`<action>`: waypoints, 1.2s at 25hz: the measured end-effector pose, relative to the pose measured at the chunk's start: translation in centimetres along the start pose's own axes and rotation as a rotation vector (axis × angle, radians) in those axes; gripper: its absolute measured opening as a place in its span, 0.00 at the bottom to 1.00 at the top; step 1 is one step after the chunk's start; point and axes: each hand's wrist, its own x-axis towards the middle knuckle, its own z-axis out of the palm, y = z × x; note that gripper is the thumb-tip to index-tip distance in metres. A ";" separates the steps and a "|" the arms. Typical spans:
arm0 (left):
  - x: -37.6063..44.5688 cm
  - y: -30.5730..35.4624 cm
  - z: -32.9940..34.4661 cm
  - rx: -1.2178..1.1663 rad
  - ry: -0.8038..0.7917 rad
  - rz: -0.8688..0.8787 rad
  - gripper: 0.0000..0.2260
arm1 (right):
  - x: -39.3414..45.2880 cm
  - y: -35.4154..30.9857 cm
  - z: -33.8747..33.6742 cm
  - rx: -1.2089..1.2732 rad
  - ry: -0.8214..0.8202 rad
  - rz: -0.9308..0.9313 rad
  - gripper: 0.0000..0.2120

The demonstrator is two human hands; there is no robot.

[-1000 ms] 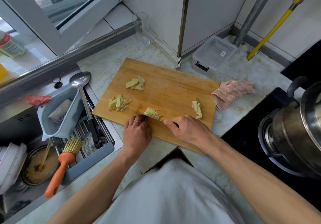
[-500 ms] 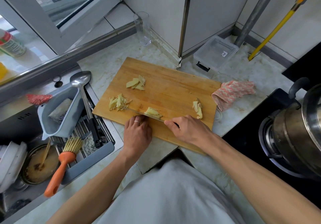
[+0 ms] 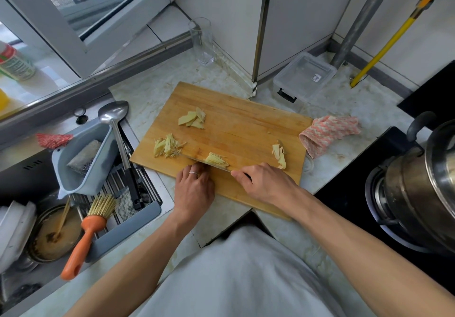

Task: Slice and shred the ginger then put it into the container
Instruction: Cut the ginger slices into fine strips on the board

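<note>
Right now the right hand point(image 3: 264, 184) grips the knife point(image 3: 197, 160) over ginger slices point(image 3: 216, 161) on the cutting board point(image 3: 246, 129), the left hand point(image 3: 194, 186) pressing them with curled fingertips. Best to keep those fingertips tucked and cuts fine; the container point(image 3: 304, 76) waits well apart.

A home kitchen: a marble-patterned counter point(image 3: 152, 88) holds a wooden cutting board point(image 3: 246, 129), with a sink point(image 3: 22, 176) full of used dishes and an orange-handled dish brush point(image 3: 86, 230) at left, a steel pot point(image 3: 423, 188) on a black stove point(image 3: 349, 208) at right, and a window point(image 3: 81, 4) at far left.
</note>
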 end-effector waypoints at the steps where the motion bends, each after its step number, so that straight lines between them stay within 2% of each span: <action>1: -0.2 0.0 0.0 0.012 -0.004 0.012 0.18 | 0.0 0.0 0.0 0.006 0.001 0.000 0.24; 9: -0.2 -0.1 0.2 0.012 -0.008 0.109 0.19 | -0.1 -0.3 0.1 0.038 0.002 0.017 0.25; 30: -0.3 -0.1 0.2 -0.036 0.001 0.075 0.20 | -0.4 -0.4 -0.2 0.039 -0.008 0.012 0.25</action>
